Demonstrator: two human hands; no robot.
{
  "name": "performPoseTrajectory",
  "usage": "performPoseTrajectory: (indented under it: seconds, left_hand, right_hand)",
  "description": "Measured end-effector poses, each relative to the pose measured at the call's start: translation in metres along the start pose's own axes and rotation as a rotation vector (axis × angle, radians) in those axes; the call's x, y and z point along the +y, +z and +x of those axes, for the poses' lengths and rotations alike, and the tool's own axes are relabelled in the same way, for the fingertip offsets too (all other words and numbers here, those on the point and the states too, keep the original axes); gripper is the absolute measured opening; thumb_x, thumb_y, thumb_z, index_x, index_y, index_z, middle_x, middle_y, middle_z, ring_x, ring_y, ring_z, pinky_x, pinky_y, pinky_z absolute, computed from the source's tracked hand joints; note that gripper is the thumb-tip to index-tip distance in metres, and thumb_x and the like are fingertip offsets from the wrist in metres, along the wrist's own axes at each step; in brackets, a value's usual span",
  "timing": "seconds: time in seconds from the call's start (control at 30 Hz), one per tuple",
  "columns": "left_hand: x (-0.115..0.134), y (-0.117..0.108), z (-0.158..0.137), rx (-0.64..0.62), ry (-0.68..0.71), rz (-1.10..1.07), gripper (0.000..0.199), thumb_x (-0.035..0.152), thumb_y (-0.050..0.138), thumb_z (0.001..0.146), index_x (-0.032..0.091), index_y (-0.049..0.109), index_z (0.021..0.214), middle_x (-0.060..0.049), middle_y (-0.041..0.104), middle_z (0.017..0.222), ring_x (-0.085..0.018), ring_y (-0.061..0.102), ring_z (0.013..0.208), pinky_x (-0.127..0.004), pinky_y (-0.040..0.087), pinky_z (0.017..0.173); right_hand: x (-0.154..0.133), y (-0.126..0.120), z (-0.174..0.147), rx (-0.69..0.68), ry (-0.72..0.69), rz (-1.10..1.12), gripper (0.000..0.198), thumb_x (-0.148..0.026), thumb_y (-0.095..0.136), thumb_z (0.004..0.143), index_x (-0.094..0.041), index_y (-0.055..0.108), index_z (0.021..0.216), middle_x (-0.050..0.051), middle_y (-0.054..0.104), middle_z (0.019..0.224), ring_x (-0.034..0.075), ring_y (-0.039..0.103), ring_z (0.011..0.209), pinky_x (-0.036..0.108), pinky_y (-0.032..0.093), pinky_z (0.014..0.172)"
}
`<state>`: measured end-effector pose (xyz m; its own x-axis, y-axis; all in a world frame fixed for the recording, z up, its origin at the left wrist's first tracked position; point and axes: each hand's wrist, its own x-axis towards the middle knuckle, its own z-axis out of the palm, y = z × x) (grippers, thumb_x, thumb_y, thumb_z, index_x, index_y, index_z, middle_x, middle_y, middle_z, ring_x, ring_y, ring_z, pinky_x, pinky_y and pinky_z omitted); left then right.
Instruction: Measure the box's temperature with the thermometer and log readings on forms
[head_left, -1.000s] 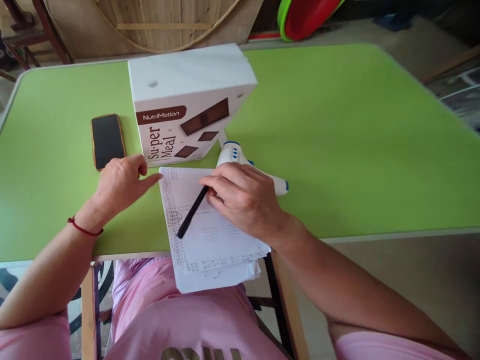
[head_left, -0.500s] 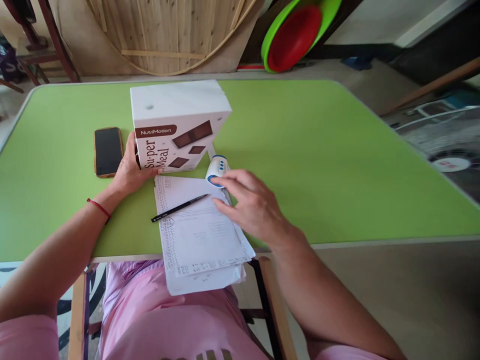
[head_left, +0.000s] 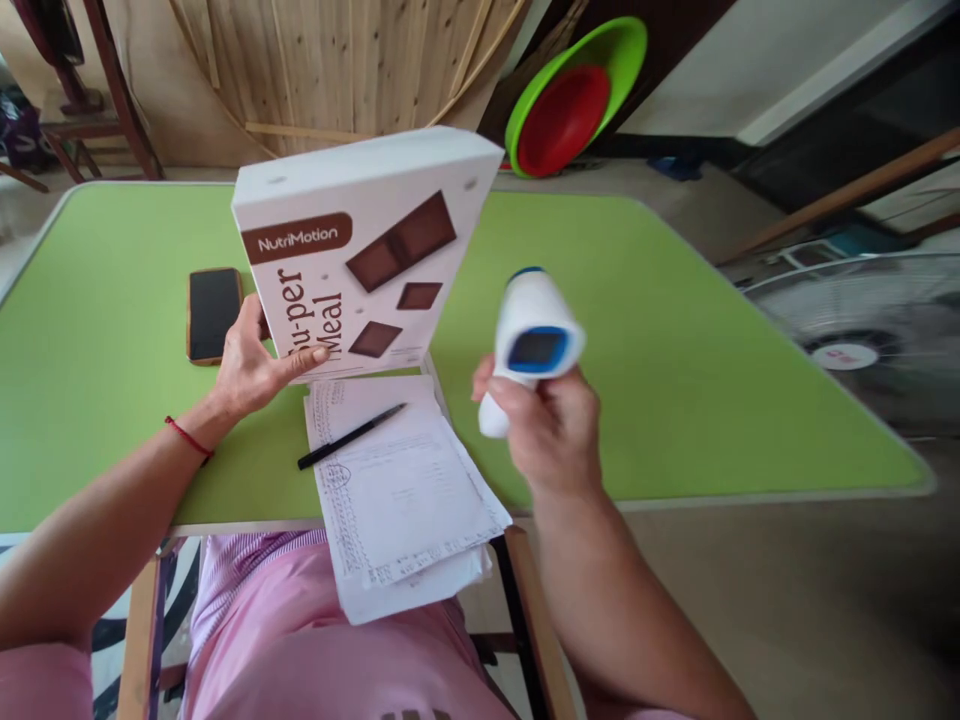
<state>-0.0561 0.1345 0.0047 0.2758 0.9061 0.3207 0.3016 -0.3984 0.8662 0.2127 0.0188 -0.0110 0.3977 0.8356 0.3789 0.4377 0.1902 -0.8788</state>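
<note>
Raising the white thermometer [head_left: 537, 318] off the surface [head_left: 660, 420], right of the papers [head_left: 405, 490], the right hand [head_left: 555, 425] has fingers wrapped round its handle, while the left hand [head_left: 255, 365] grips the box [head_left: 367, 240] beyond them, so both are now occupied.

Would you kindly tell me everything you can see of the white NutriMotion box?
The white box looks like smooth cardboard, its front printed with a brown NutriMotion label, sideways brown lettering and three brown pieces. It looks closed, though its back is hidden. It is roughly upright, slightly tilted, beyond the papers. The left hand grips its lower left edge, thumb across the front. Whether its base touches the green table is unclear.
</note>
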Motion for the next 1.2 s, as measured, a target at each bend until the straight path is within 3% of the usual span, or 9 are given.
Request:
performPoseTrajectory:
  seconds: [0.1,0.2,0.33,0.47,0.7,0.93,1.2]
  left_hand:
    - [0.006,-0.002,-0.007,-0.048,-0.005,-0.027,0.082,0.074,0.082,0.064,0.015,0.057,0.115,-0.016,0.070,0.113,-0.035,0.069,0.106,-0.051,0.059,0.090]
    - [0.005,-0.005,-0.009,0.035,0.048,0.023,0.084,0.075,0.082,0.063,0.016,0.056,0.117,-0.016,0.068,0.117,-0.035,0.068,0.108,-0.050,0.059,0.090]
    - [-0.001,-0.013,-0.005,0.150,0.061,0.010,0.089,0.076,0.082,0.062,0.018,0.053,0.122,-0.014,0.067,0.120,-0.034,0.067,0.111,-0.052,0.058,0.092]
    - [-0.004,-0.010,-0.006,0.005,-0.093,-0.124,0.080,0.073,0.081,0.067,0.017,0.056,0.119,-0.015,0.071,0.116,-0.034,0.069,0.108,-0.050,0.060,0.088]
    - [-0.003,0.007,-0.019,-0.177,-0.181,-0.120,0.075,0.066,0.081,0.070,0.018,0.054,0.121,-0.015,0.072,0.116,-0.031,0.071,0.104,-0.043,0.061,0.080]
    - [-0.002,0.004,-0.016,-0.218,-0.153,-0.097,0.070,0.063,0.080,0.075,0.019,0.055,0.124,-0.014,0.072,0.117,-0.031,0.071,0.106,-0.045,0.061,0.083]
    - [0.010,0.004,-0.010,-0.350,-0.190,-0.378,0.066,0.054,0.089,0.067,0.016,0.062,0.114,-0.015,0.075,0.115,-0.031,0.073,0.102,-0.045,0.063,0.085]
  right_hand:
    - [-0.034,0.014,-0.028,-0.171,0.173,0.395,0.034,-0.038,0.065,0.079,-0.027,0.061,0.111,-0.002,0.058,0.070,0.016,0.053,0.058,0.032,0.045,0.051]
    - [-0.051,0.028,-0.049,-0.249,0.252,0.558,0.034,-0.037,0.068,0.081,-0.027,0.062,0.112,-0.002,0.058,0.072,0.015,0.053,0.060,0.032,0.046,0.053]
    - [-0.051,0.041,-0.060,-0.394,0.320,0.614,0.025,-0.042,0.071,0.082,-0.026,0.064,0.101,-0.002,0.056,0.072,0.015,0.051,0.061,0.032,0.045,0.054]
    - [-0.053,0.043,-0.060,-0.553,0.352,0.619,0.028,-0.050,0.068,0.084,-0.025,0.057,0.078,-0.002,0.048,0.064,0.014,0.043,0.057,0.031,0.041,0.051]
    - [-0.061,0.051,-0.067,-0.483,0.439,0.612,0.028,-0.048,0.065,0.085,-0.024,0.055,0.077,-0.003,0.051,0.066,0.014,0.045,0.059,0.030,0.040,0.056]
    - [-0.058,0.055,-0.075,-0.442,0.532,0.656,0.024,-0.045,0.068,0.084,-0.024,0.058,0.082,-0.003,0.053,0.067,0.013,0.047,0.060,0.030,0.042,0.058]
    - [-0.061,0.060,-0.069,-0.428,0.578,0.775,0.030,-0.039,0.072,0.079,-0.026,0.058,0.102,-0.007,0.051,0.066,0.012,0.044,0.057,0.028,0.038,0.055]
